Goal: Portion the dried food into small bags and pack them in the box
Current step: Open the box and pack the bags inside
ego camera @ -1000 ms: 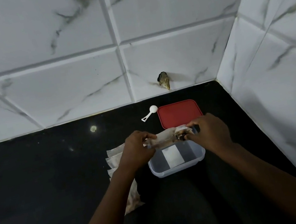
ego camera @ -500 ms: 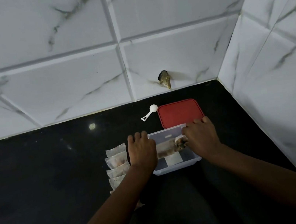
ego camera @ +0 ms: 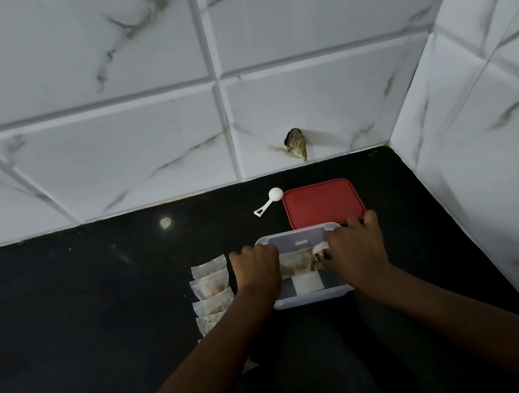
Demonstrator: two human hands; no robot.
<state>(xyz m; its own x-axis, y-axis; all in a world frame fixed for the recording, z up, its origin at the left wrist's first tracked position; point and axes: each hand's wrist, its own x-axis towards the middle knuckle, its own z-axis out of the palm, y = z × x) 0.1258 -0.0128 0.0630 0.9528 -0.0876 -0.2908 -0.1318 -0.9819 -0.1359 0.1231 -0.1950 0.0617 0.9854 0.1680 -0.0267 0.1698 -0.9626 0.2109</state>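
A clear plastic box (ego camera: 295, 235) stands on the black counter. Inside it lies a small clear bag of brown dried food (ego camera: 299, 264), held at both ends. My left hand (ego camera: 256, 270) grips the bag's left end, fingers curled down into the box. My right hand (ego camera: 356, 249) pinches the bag's right end, its fingertips reaching the box's far right corner. A white label shows on the box floor below the bag. Several filled small bags (ego camera: 212, 292) lie in an overlapping row just left of the box, partly hidden by my left forearm.
The box's red lid (ego camera: 322, 203) lies flat behind the box. A white measuring scoop (ego camera: 269, 200) rests left of the lid. Marble-tiled walls close the counter at the back and the right; a dark hole (ego camera: 295, 143) marks the back wall.
Both hands have lowered the bag from above the box's rim down into the box. The camera view shifted slightly.
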